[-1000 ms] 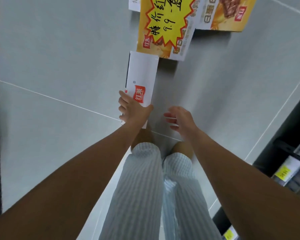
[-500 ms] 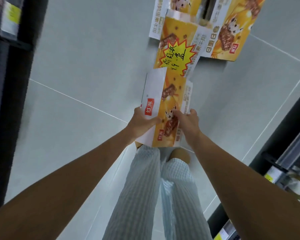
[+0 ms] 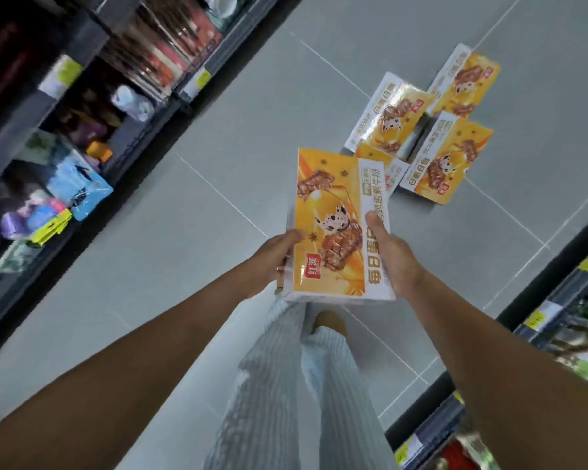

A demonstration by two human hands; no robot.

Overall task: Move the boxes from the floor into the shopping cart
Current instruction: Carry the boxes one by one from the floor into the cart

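Observation:
An orange and white snack box [image 3: 333,218] is held flat above the floor, printed face up. My left hand [image 3: 274,261] grips its left edge and my right hand [image 3: 392,256] grips its right edge, thumb on top. Beyond it several matching boxes lie on the grey tiles: one at the back left [image 3: 387,113], one at the back right [image 3: 465,83], one at the front right [image 3: 448,161], and one partly hidden behind the held box [image 3: 396,171]. No shopping cart is in view.
Store shelves [image 3: 92,96] with packaged goods and yellow price tags run along the left of the aisle. Another shelf unit [image 3: 557,317] lines the right. My legs in striped trousers [image 3: 286,385] stand below the held box on the tiled floor [image 3: 184,266].
The box has come up off the floor and been turned printed face up between both hands. The view has swung up, bringing the shelves and the other boxes into sight.

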